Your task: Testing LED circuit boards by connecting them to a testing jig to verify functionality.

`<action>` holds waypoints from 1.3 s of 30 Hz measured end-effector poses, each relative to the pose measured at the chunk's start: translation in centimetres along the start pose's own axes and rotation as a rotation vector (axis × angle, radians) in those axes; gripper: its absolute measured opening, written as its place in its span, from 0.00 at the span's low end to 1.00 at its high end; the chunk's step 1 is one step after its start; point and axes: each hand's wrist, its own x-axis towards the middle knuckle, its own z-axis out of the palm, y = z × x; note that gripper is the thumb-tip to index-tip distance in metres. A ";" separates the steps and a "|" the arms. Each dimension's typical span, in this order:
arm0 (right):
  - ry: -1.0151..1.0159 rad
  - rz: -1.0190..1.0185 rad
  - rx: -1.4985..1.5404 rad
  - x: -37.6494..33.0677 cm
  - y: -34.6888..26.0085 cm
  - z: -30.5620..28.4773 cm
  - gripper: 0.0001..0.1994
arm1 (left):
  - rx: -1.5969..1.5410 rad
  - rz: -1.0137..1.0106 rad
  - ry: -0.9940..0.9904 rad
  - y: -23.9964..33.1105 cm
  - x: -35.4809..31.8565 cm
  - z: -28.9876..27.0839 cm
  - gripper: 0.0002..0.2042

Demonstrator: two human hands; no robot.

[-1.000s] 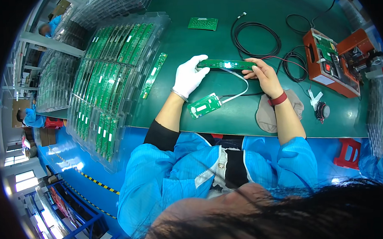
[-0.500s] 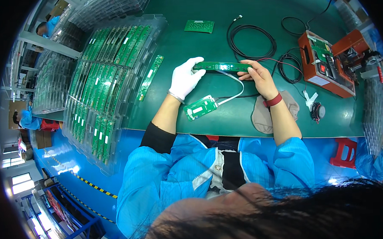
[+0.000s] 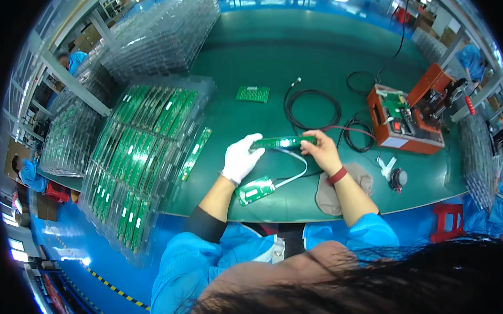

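Note:
Between my hands is a long, narrow green circuit board [image 3: 270, 143] with a lit digit display. My left hand [image 3: 241, 158], in a white glove, pinches its left end. Bare, with a red band at the wrist, my right hand [image 3: 322, 153] grips the right end. A white ribbon cable [image 3: 303, 169] curves down from the long board to a smaller green circuit board [image 3: 256, 191] lying on the table below my left hand. Under my right forearm lies a greyish-brown cloth [image 3: 327, 197].
Clear trays of green boards [image 3: 129, 154] stand at the left, a loose narrow board [image 3: 196, 154] beside them. Farther off lie another board [image 3: 252, 94] and a coiled black cable [image 3: 339, 111]. An orange test fixture [image 3: 412, 139] and a small round speaker [image 3: 398, 178] are at the right.
The view has tilted up, so the table and hands appear lower and more of the far room shows. Both hands keep their hold on the long board, whose display stays lit.

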 end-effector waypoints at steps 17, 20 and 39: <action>0.053 0.067 -0.077 -0.1 -0.4 0.4 0.11 | -0.004 -0.090 -0.040 0.2 0.1 0.0 0.20; 0.054 0.091 -0.062 0.0 0.0 0.3 0.12 | -0.009 -0.124 -0.061 -0.1 0.1 0.1 0.20; -0.044 -0.043 -0.039 -0.1 0.0 0.1 0.17 | 0.092 -0.126 -0.038 0.2 0.2 -0.3 0.19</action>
